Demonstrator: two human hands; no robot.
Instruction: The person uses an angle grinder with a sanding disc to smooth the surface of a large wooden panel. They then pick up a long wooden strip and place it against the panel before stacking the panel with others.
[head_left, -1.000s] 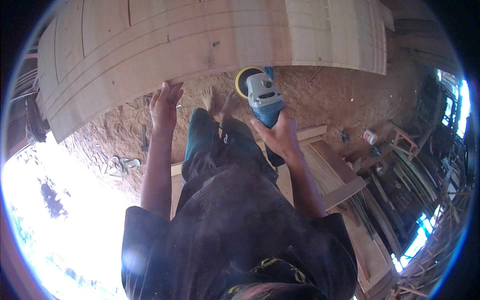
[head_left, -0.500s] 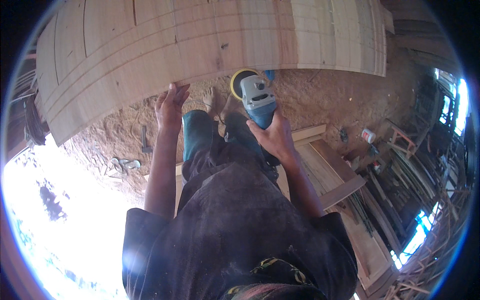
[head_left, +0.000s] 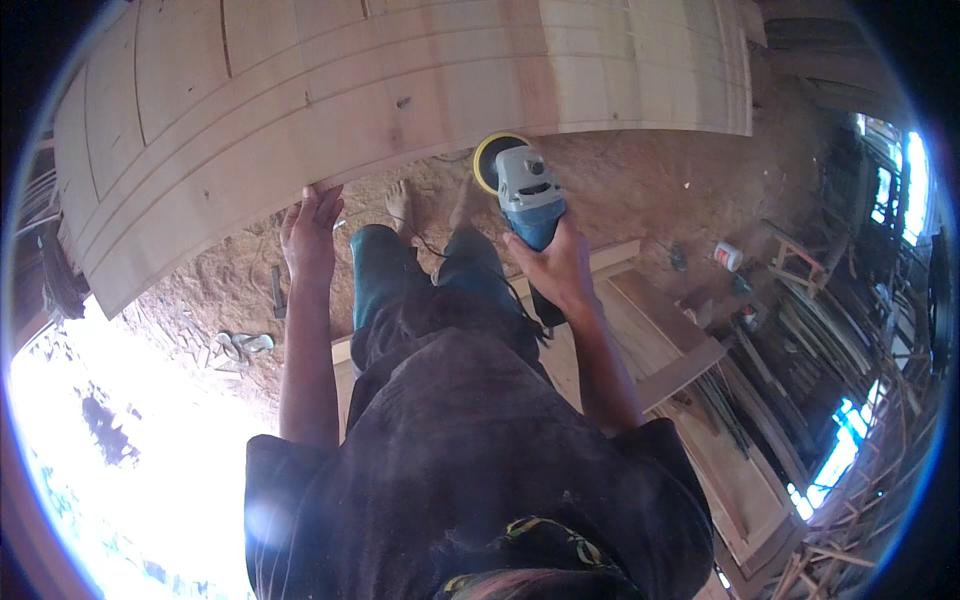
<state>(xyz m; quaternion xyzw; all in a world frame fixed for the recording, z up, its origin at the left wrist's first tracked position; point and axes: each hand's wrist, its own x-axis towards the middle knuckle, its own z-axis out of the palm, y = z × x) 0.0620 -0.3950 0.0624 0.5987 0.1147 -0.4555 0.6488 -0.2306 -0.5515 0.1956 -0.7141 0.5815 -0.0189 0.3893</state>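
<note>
- A person stands on a sawdust floor (head_left: pixel 650 190) before a large pale wood panel (head_left: pixel 400 90), seen from overhead; the panel lies raised across the top of the view, grooved and knotted.
- The right hand (head_left: pixel 560 270) is wrapped shut around the blue body of a sander (head_left: pixel 525 185), whose yellow disc meets the panel's near edge.
- The left hand (head_left: pixel 310 230) rests at that same edge further left, fingers nearly straight and open, holding nothing, only steadying the wood.
- Risk: the sander is held in one hand. If the disc catches the edge or a knot, it could likely kick sideways and gouge the wood.
- Risk: the left hand shares the edge with the disc, though well apart. A slide of the tool leftward could reach the fingers.
- Risk: bare feet (head_left: pixel 400 205) stand just under the working edge. A dropped tool, or the panel slipping off its unseen supports, would probably land there.
- Risk: a dark cord (head_left: pixel 430 245) trails by the legs and could snag or trip.
- Risk: a wood frame (head_left: pixel 660 330) lies just behind the person, leaving little room to step back.
- Whether the disc is spinning cannot be told.
</note>
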